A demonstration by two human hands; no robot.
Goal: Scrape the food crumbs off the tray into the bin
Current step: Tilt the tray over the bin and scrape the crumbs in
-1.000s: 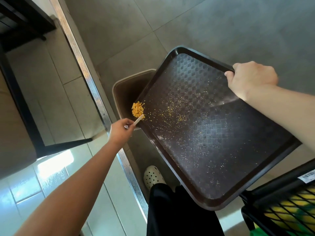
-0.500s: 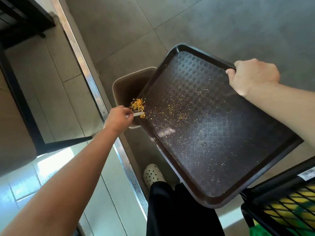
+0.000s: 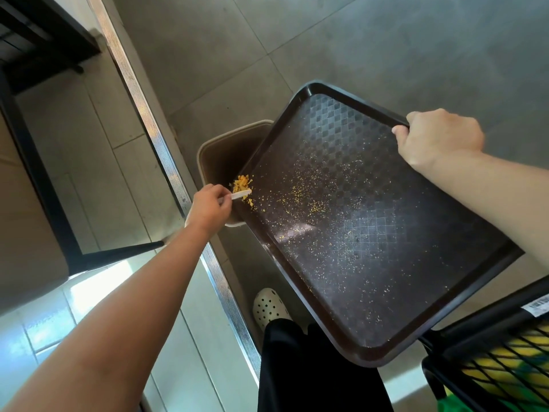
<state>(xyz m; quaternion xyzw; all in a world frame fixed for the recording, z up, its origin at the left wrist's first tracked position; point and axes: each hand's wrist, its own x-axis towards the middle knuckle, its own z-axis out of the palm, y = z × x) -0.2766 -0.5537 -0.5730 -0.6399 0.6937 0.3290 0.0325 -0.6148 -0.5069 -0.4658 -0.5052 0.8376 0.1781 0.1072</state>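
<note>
A dark brown tray [image 3: 386, 263] is tilted, its left edge lying over a beige bin [image 3: 217, 147] on the floor. My right hand [image 3: 439, 138] grips the tray's far rim. My left hand [image 3: 209, 208] pinches a small white scraper [image 3: 241, 195] whose tip lies against the tray's left edge. A heap of orange-yellow crumbs [image 3: 241, 182] sits just above the scraper at that edge, over the bin's mouth. Fine yellow crumbs are scattered across the tray's patterned surface.
A metal floor strip [image 3: 166, 162] runs diagonally left of the bin. My white shoe [image 3: 269, 307] and black trouser leg stand below the tray. A black mesh basket [image 3: 490, 361] with yellow-green contents is at the lower right. Dark furniture legs [image 3: 44, 185] stand at the left.
My left hand and the scraper have shifted up along the tray's left edge, and the crumb heap has been pushed against the rim over the bin. My right hand keeps its hold.
</note>
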